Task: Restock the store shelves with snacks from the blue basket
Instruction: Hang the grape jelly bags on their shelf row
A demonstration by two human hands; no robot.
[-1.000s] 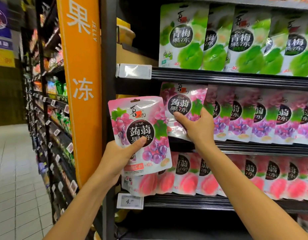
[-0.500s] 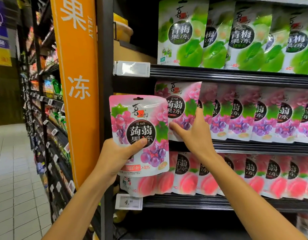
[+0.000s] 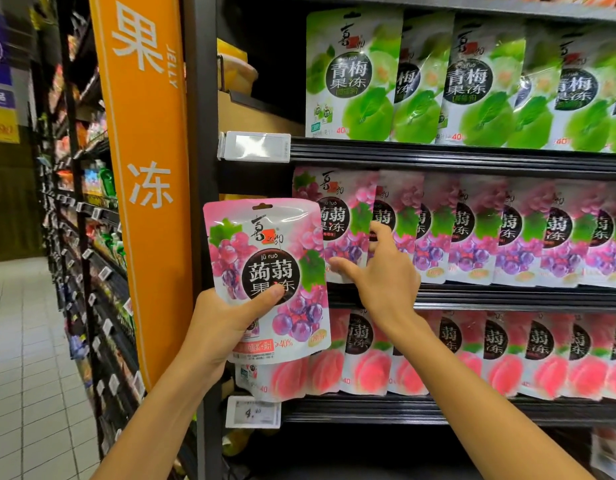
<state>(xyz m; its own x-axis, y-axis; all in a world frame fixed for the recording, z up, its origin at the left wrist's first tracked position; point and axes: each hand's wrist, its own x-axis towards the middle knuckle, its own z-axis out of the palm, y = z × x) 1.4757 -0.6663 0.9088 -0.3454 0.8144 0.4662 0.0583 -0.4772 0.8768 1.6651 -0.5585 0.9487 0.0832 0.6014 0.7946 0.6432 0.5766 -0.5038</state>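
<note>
Right hand (image 3: pixel 379 282) slid along shelved pouches (image 3: pixel 472 233), fingers spread; left hand (image 3: pixel 223 323) grips upright pouch (image 3: pixel 265 265).

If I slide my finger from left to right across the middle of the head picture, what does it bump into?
Aisle shelves → orange jelly sign → black shelf post → held grape pouch → right hand → row of grape pouches on the shelf.
</note>
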